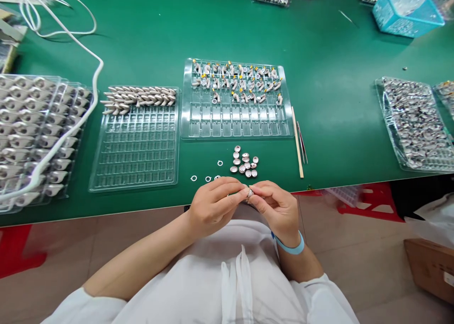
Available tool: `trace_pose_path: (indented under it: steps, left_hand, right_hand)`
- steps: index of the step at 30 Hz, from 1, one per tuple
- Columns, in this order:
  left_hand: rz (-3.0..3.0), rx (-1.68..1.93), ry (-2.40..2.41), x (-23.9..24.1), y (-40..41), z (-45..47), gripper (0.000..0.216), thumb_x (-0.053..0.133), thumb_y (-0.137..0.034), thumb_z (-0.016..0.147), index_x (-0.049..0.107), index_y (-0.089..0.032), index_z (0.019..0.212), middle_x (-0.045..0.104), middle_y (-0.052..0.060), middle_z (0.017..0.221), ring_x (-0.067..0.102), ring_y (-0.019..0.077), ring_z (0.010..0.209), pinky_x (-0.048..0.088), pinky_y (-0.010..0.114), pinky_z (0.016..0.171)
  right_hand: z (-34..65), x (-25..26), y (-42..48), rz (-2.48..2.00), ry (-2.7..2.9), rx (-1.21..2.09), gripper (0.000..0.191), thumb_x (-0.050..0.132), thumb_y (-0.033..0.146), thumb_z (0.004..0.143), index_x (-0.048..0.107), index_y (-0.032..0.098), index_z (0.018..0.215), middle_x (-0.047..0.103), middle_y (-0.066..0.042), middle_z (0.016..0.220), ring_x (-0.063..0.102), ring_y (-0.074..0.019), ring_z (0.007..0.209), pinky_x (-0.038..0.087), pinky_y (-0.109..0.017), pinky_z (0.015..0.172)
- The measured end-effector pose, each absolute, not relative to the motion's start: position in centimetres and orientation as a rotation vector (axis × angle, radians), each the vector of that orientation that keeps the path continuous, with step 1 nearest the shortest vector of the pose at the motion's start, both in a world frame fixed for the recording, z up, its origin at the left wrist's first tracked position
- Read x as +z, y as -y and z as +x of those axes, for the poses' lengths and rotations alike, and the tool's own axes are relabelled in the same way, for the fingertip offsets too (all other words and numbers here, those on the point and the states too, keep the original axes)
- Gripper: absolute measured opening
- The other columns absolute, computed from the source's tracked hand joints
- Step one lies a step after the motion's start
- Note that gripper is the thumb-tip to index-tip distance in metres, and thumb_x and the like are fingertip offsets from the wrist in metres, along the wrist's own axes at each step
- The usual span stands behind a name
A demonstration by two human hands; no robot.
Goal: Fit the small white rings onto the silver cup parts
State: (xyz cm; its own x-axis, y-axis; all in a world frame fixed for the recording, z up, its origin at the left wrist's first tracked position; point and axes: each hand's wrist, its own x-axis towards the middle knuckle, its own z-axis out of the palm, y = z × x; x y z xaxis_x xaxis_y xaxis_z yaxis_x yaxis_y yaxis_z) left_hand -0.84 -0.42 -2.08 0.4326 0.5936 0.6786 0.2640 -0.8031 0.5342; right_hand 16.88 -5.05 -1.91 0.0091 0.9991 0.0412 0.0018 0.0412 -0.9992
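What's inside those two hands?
A small silvery piece shows between the left hand and right hand. They cover part of it, so its full shape can't be seen.

A white top [195, 276] was worn, with loose sleeves [319, 295] and hanging ties [241, 281]; a light-blue band [293, 250] was fastened around the right wrist [291, 239].

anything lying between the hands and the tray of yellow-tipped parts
Yes, a loose cluster of small round pieces lies on the green table between that tray and the left hand and right hand.
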Motion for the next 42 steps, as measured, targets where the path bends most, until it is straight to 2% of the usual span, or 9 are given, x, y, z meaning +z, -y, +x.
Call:
trace_pose_path:
  steps: [5,18,23,30,36,42]
  left_hand:
    - [2.422,1.312,-0.727,-2.34,0.36,-0.95,0.025,0.059,-0.005,0.084,0.062,-0.016,0.106,0.072,0.009,0.086,0.067,0.0186,0.082,0.059,0.032,0.068]
    - [2.181,1.298,-0.755,-1.99,0.6,-0.5,0.026,0.057,0.002,0.082,0.064,-0.016,0.1,0.072,0.008,0.083,0.067,0.0164,0.077,0.057,0.03,0.069]
    - [2.089,1.298,-0.792,-1.83,0.69,-0.39,0.022,0.059,-0.001,0.083,0.065,-0.016,0.097,0.072,0.006,0.08,0.068,0.0159,0.075,0.056,0.028,0.065]
    - [2.087,1.28,-0.797,-1.55,0.66,-0.46,0.018,0.058,-0.004,0.085,0.066,-0.017,0.094,0.072,0.007,0.08,0.069,0.016,0.075,0.057,0.028,0.065]
    - [2.258,1.283,-0.768,-1.89,0.65,-0.59,0.022,0.055,-0.004,0.086,0.064,-0.017,0.1,0.072,0.007,0.083,0.067,0.0161,0.076,0.057,0.029,0.066]
    - [2.208,1.309,-0.782,-1.9,0.71,-0.42,0.022,0.059,0.001,0.081,0.064,-0.014,0.096,0.071,0.008,0.08,0.066,0.0165,0.075,0.057,0.029,0.065]
  right_hand:
    - [16.95,-1.83,4.97,-1.207,1.25,1.174,0.016,0.067,0.018,0.084,0.072,0.023,0.098,0.07,-0.007,0.093,0.067,-0.0184,0.084,0.058,-0.032,0.071]
    - [17.14,-1.72,4.73,-1.163,1.352,1.088,0.019,0.068,0.014,0.082,0.071,0.025,0.097,0.069,-0.005,0.092,0.066,-0.0185,0.084,0.057,-0.033,0.072]
    - [17.23,-1.63,4.71,-1.146,1.374,1.062,0.02,0.069,0.013,0.081,0.071,0.025,0.097,0.07,-0.005,0.092,0.067,-0.0182,0.084,0.057,-0.033,0.072]
    - [17.46,-1.51,4.6,-1.136,1.426,1.02,0.017,0.069,0.015,0.081,0.072,0.025,0.095,0.071,-0.005,0.088,0.067,-0.0178,0.08,0.057,-0.031,0.066]
    - [17.18,-1.8,4.89,-1.17,1.35,1.116,0.018,0.066,0.015,0.084,0.07,0.024,0.1,0.07,-0.006,0.092,0.068,-0.0178,0.082,0.058,-0.031,0.067]
    - [17.19,-1.74,4.84,-1.162,1.402,1.043,0.02,0.067,0.01,0.082,0.071,0.024,0.096,0.07,-0.005,0.09,0.066,-0.0175,0.082,0.057,-0.032,0.07]
